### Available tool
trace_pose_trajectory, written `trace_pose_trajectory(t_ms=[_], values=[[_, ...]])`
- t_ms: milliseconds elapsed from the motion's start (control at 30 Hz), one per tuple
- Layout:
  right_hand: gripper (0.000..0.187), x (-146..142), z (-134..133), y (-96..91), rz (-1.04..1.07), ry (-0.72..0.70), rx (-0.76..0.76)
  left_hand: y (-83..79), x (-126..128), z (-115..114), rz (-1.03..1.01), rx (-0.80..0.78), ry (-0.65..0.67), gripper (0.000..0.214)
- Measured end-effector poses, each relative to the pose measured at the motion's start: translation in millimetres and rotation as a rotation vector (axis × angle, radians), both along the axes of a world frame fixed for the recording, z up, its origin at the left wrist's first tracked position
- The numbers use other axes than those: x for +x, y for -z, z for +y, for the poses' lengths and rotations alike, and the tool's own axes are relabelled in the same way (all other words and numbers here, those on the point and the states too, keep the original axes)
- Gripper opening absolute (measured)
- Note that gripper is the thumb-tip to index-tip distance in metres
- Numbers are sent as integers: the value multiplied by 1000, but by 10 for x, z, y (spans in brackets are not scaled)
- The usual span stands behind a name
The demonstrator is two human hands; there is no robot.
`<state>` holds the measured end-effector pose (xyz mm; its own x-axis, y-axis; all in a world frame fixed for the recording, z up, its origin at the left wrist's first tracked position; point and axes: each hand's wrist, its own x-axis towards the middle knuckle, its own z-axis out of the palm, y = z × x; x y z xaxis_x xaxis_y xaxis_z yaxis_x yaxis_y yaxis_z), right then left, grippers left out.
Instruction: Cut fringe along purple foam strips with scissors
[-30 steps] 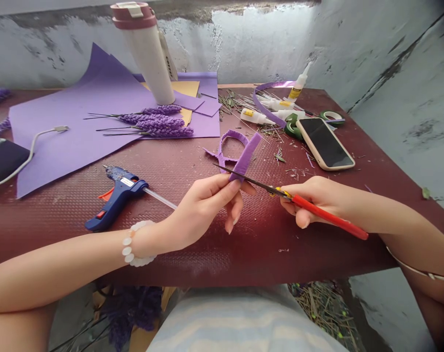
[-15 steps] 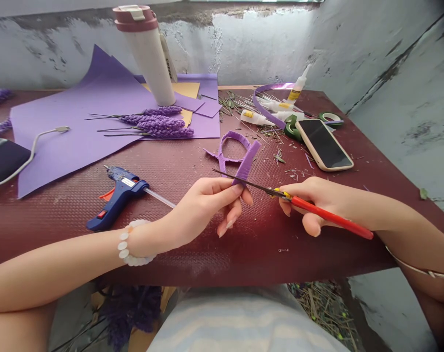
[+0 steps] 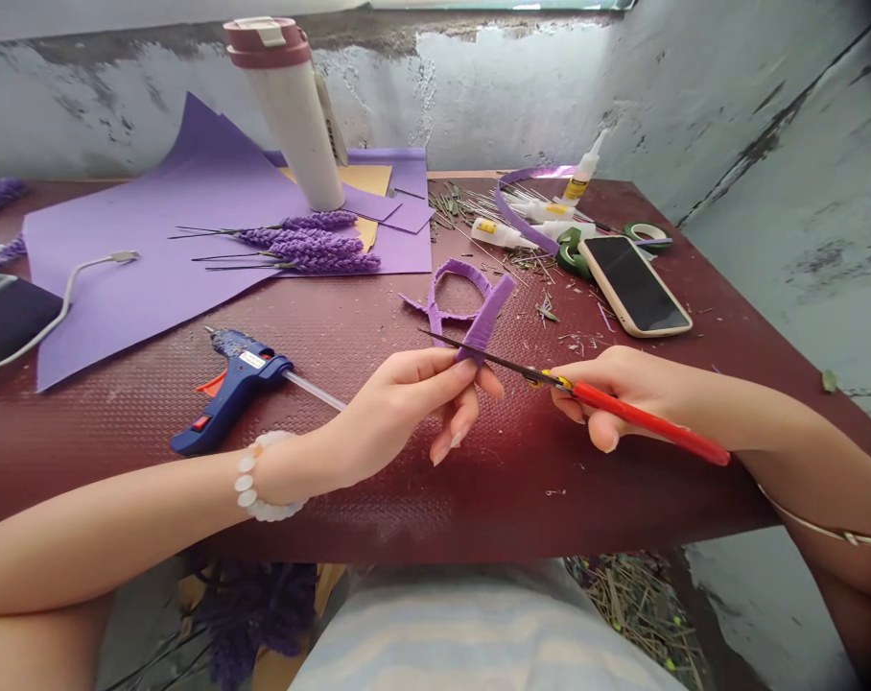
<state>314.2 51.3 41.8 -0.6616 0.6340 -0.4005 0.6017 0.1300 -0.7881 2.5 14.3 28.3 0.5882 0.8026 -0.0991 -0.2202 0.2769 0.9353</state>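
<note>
My left hand [image 3: 407, 403] pinches a narrow strip of crimped purple paper [image 3: 484, 319] between thumb and fingertips, with the strip standing up from them. My right hand [image 3: 623, 398] grips a pair of red-handled scissors [image 3: 644, 420]. Their thin dark blades reach left across the base of the strip, close to my left fingertips. Where the blades meet the paper, I cannot tell whether they are cutting it. On the table just beyond lies a looped purple paper strip [image 3: 450, 293], apart from both hands.
A blue glue gun [image 3: 234, 393] lies left of my left hand. Purple paper lavender sprigs [image 3: 306, 245] rest on purple card [image 3: 140, 259] near a white tumbler [image 3: 288, 115]. Glue tubes [image 3: 500, 232], green tape [image 3: 572, 254], a phone [image 3: 633, 285] and scattered clippings cover the dark red table [image 3: 479, 499].
The scene sits slightly lower in the view. The scissors and purple strip have shifted a little, and my left fingers have adjusted their hold. The grip of each hand stays the same.
</note>
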Motion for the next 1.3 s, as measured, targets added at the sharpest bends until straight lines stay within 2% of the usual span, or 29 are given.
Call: trace_pose_trajectory(t_ms=[133,300,500,700,833,1000,1300], values=[[61,16,6,-3,-9,-8,9,14,1,12,-1,21,12,28],[45,-46,-29,-92,-114,-22,99,33,16,-1,44,93,-42,30],[60,-187,-83,-226,-223,39,216,26,31,2,98,133,-195,29],[76,-262,-126,-137,-293,89,461,7,54,-11,135,196,-258,27],[75,-252,-141,-25,-297,85,555,23,58,-23,175,204,-262,30],[68,-195,-136,62,-257,86,496,31,54,-10,198,207,-261,32],[45,-152,-116,44,-236,69,370,10,66,-14,187,185,-247,39]])
